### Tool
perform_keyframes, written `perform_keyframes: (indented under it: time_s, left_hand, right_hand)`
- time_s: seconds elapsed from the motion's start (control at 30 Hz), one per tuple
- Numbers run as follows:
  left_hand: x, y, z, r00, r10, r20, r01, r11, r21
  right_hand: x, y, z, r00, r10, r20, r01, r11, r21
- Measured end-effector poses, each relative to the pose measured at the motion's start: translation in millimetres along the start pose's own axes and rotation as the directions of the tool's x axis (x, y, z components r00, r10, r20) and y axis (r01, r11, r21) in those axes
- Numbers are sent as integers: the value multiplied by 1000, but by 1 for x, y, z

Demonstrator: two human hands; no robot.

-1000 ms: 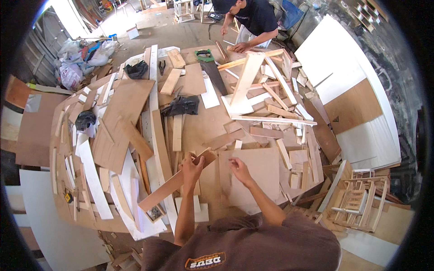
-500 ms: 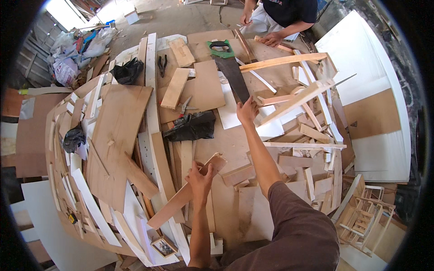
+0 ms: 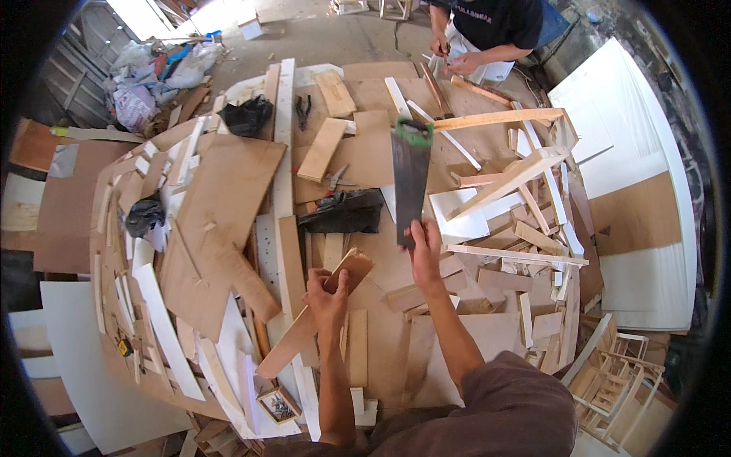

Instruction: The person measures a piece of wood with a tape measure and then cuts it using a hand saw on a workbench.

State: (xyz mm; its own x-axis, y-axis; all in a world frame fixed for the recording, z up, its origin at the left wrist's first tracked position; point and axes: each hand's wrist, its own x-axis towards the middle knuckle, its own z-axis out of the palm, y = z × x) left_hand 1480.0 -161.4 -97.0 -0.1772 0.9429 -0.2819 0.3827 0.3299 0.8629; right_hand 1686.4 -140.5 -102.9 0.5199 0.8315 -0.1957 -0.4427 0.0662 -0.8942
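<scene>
My left hand grips a wooden board near its rough, splintered upper end; the board slants down to the left. In my right hand is a hand saw, held by the narrow tip end of its dark blade. Its green and black handle points away from me, raised over the table. Between my hands lies bare tabletop, and a black plastic bag rests just beyond the board. Pliers with red grips lie behind that bag.
Wood offcuts and boards cover the worktable. A wooden frame piece angles up at the right. Another person works at the far right edge. White panels lean beyond the table's right side; a small wooden model stands lower right.
My right hand has drawn the saw toward me, lifting it off the table with the blade now nearly straight. My left hand keeps the board. The other person's hands have come together.
</scene>
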Motion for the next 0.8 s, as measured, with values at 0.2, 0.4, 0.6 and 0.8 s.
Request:
perform_keyframes:
  time_s: [0.2, 0.4, 0.6, 0.8]
  left_hand:
    - [-70, 34, -68, 973, 164, -164, -185, 975, -122]
    - [-171, 33, -122, 872, 381, -308, -482, 781, -397]
    - [-318, 30, -195, 726, 518, -452, -687, 573, -446]
    - [-467, -19, -258, 755, 420, -504, -643, 627, -440]
  right_hand:
    - [-151, -65, -34, 994, 95, 48, -94, 995, -20]
    - [-272, -116, -45, 983, 28, 184, -42, 997, 72]
    - [-426, -149, -75, 898, -124, 422, 103, 992, 73]
    - [-538, -138, -91, 910, -170, 378, 161, 985, 56]
